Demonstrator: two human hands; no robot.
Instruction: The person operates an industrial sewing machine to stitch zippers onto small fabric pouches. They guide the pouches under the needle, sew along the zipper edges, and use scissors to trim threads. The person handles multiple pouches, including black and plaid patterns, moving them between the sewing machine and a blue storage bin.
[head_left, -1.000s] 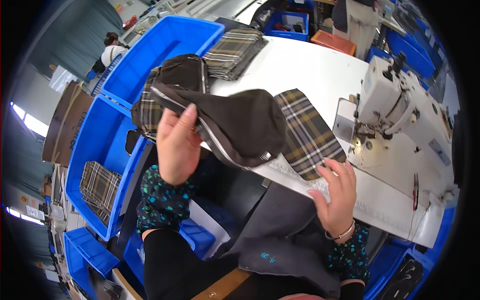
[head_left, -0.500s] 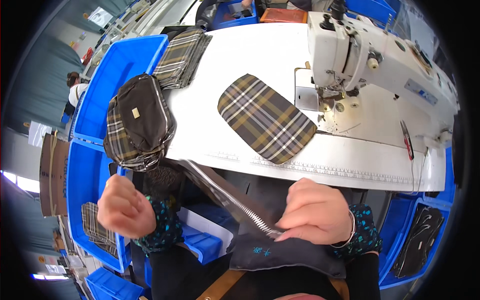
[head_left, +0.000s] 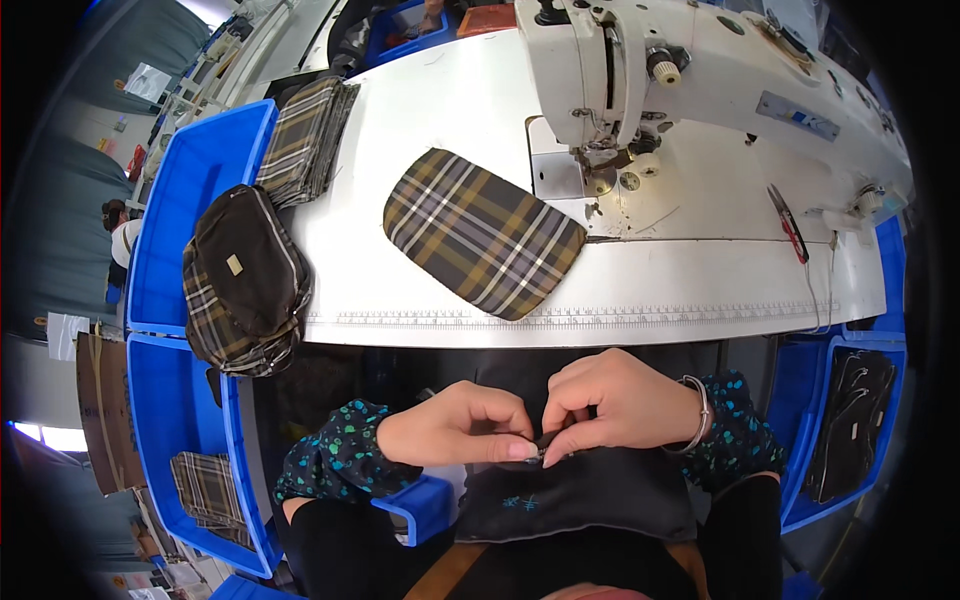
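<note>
My left hand (head_left: pixel 470 425) and my right hand (head_left: pixel 600 410) meet low over my lap, fingertips pinched on a small dark zipper end (head_left: pixel 538 449); the rest of that piece is mostly hidden. Beneath them lies dark apron cloth (head_left: pixel 575 505) with blue stitching. Beyond my hands, a plaid fabric panel (head_left: pixel 484 233) lies flat on the white sewing table (head_left: pixel 405 330), left of the sewing machine's needle area (head_left: pixel 610 165). A dark bag with plaid sides (head_left: pixel 240 280) sits on the table's left edge.
Plaid pieces (head_left: pixel 305 130) are stacked at back left. Blue bins (head_left: pixel 170 390) stand left, one holding plaid pieces; another (head_left: pixel 800 420) at right holds dark pieces. Red-handled scissors (head_left: pixel 790 225) lie right of the machine. A person (head_left: pixel 122 240) is at far left.
The dark zippered piece came down from raised in my left hand to below the table edge. My right hand left the plaid panel, and both hands closed together over my lap. The view shifted.
</note>
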